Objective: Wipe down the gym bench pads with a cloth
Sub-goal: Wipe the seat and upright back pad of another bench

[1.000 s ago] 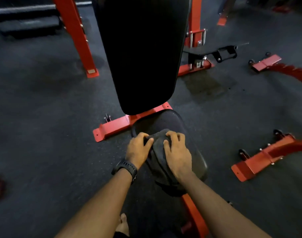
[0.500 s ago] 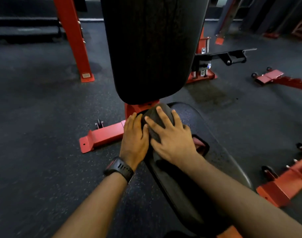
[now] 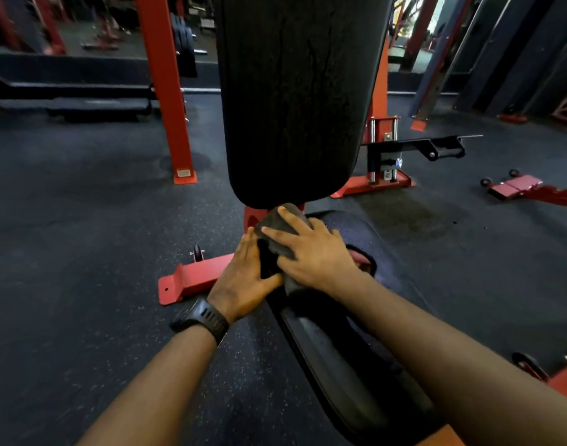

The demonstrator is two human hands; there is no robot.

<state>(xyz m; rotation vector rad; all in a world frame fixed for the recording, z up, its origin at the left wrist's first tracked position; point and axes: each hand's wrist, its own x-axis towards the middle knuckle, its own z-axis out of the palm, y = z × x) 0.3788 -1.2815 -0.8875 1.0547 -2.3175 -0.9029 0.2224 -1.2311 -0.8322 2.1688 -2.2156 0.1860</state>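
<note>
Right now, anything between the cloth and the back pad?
Nothing visible. The left hand and right hand press the cloth at the far end of the seat pad, right under the lower edge of the back pad. Only red frame shows in the gap.

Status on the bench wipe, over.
Left hand and right hand flat, pressing cloth. Cloth at far end of seat pad. Back pad close ahead.

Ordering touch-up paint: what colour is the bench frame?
Red; the bench frame shows clearly in the head view.
</note>
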